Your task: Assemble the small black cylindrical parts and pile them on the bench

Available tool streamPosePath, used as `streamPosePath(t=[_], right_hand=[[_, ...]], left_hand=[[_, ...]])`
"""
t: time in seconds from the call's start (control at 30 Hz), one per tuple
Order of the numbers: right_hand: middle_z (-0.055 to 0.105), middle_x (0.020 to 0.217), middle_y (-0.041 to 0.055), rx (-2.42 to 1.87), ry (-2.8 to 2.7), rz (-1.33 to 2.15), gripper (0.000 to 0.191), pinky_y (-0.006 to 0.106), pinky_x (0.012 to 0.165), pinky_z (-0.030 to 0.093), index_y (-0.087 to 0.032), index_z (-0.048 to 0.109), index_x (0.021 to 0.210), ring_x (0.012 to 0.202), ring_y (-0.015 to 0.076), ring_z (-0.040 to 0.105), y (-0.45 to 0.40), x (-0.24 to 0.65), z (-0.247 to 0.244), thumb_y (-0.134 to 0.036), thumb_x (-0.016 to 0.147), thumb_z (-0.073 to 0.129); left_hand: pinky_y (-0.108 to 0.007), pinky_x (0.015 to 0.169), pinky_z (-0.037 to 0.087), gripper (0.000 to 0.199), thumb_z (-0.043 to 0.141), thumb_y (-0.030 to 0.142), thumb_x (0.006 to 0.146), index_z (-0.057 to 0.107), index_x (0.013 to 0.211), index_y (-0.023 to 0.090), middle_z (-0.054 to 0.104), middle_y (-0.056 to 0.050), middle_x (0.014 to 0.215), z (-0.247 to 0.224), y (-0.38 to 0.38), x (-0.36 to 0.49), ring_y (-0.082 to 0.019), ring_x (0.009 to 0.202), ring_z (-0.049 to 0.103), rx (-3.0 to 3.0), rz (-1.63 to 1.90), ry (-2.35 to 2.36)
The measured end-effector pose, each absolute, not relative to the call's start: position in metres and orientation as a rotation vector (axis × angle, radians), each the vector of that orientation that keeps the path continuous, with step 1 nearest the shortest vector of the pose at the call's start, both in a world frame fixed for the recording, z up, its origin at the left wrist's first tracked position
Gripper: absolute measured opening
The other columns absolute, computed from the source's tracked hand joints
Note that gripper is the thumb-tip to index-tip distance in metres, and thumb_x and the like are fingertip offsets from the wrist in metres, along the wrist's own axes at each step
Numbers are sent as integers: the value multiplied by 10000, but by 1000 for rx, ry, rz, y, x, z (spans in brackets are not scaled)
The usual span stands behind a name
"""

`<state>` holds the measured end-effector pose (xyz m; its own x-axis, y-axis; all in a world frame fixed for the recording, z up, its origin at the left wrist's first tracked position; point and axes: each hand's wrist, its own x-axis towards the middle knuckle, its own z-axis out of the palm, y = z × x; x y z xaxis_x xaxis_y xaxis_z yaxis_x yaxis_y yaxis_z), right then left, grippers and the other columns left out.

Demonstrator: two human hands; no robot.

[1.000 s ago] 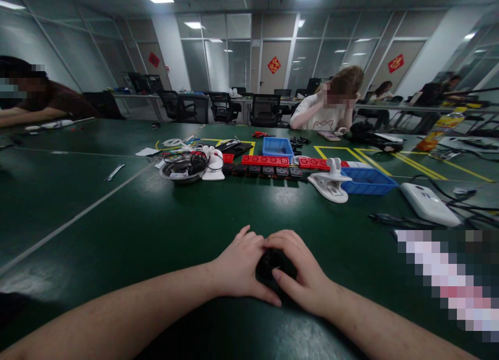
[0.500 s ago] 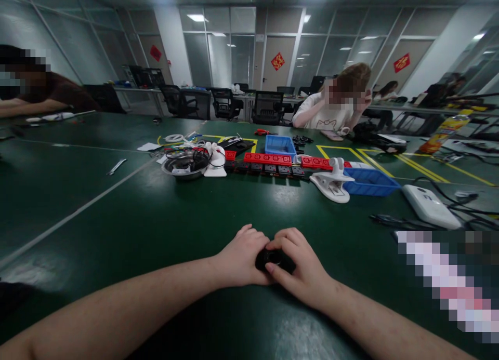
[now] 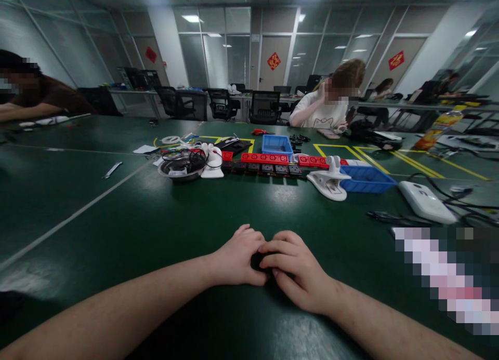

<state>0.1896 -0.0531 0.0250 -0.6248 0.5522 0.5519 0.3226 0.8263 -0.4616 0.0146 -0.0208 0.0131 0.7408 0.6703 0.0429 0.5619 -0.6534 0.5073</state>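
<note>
My left hand (image 3: 236,257) is wrapped around the left side of a small black object (image 3: 256,261) just above the green table (image 3: 195,308). From the right, the curled fingers of my right hand (image 3: 302,269) reach over the same object and touch it. Both hands are closed around it and nearly meet. Most of its surface is hidden by the fingers, so its kind cannot be made out.
Beyond my hands lie red power-strip parts (image 3: 265,158), a metal bowl (image 3: 181,177) of cables, a white clip base (image 3: 329,186) and blue bins (image 3: 368,181) (image 3: 276,144). A white box (image 3: 427,201) with cables is at right, a wrench (image 3: 112,170) at left. Co-workers sit across the table.
My right fingers have shifted from a pinch on the black object's top to lying across it, covering more of it. My left hand keeps its grip. The view has turned slightly.
</note>
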Motion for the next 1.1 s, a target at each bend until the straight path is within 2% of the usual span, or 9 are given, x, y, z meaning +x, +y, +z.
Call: streamPosePath(t=[0.1,0.2,0.3,0.37,0.43,0.57,0.73,0.97,1.1], right_hand=[[622,961,47,-631,-2296,412,261,384,794,409,-188,603,867,888,201,496,-54,190,26,-71,710,428],[604,980,54,-618,-2282,436,289,395,812,411,-198,577,950,904,206,501,-54,190,24,-89,726,433],[563,1037,77,-654,-2233,465,354,411,839,410,-195,494,1101,955,220,497,-55,190,21,-142,755,449],[542,1057,91,-727,-2207,452,357,419,850,407,-184,453,1136,976,231,492,-55,190,18,-207,780,474],[543,1034,96,-800,-2193,424,340,420,834,411,-176,450,1111,953,238,499,-54,189,17,-306,801,496],[553,929,88,-878,-2211,409,330,415,762,428,-169,484,996,855,236,506,-53,187,16,-431,797,513],[543,874,79,-929,-2230,392,152,386,728,436,-164,525,915,825,214,499,-54,187,17,-260,797,519],[581,916,65,-729,-2276,422,237,376,766,424,-178,563,952,861,201,507,-54,189,22,-123,744,462],[624,917,50,-605,-2291,429,266,376,788,414,-182,583,879,871,193,508,-54,189,25,-76,702,414]], left_hand=[[-462,1023,214,229,679,291,588,542,741,191,511,19,809,13,-21,14,-188,864,509,2478,322,924],[-466,1019,220,260,686,316,594,546,775,192,535,11,821,12,-21,14,-198,875,517,2481,343,922],[-485,1022,210,473,702,392,594,520,987,204,571,-14,945,10,-21,13,-224,946,520,2425,400,917],[-494,1029,197,651,719,445,566,453,1108,203,567,-36,1033,9,-21,14,-241,1001,511,2385,443,924],[-498,1030,197,693,729,472,539,442,1103,189,567,-49,1038,7,-21,14,-251,1006,515,2376,460,949],[-491,1017,228,522,723,465,550,490,920,179,572,-28,902,7,-21,15,-237,923,542,2423,413,983],[-464,991,271,344,688,414,619,476,766,187,533,15,779,9,-19,15,-195,834,539,2457,395,954],[-453,984,258,305,714,344,595,493,729,182,508,38,749,10,-19,13,-169,803,518,2421,384,923],[-445,1007,209,274,716,330,599,523,726,183,521,37,805,11,-18,12,-169,854,513,2420,378,880]])
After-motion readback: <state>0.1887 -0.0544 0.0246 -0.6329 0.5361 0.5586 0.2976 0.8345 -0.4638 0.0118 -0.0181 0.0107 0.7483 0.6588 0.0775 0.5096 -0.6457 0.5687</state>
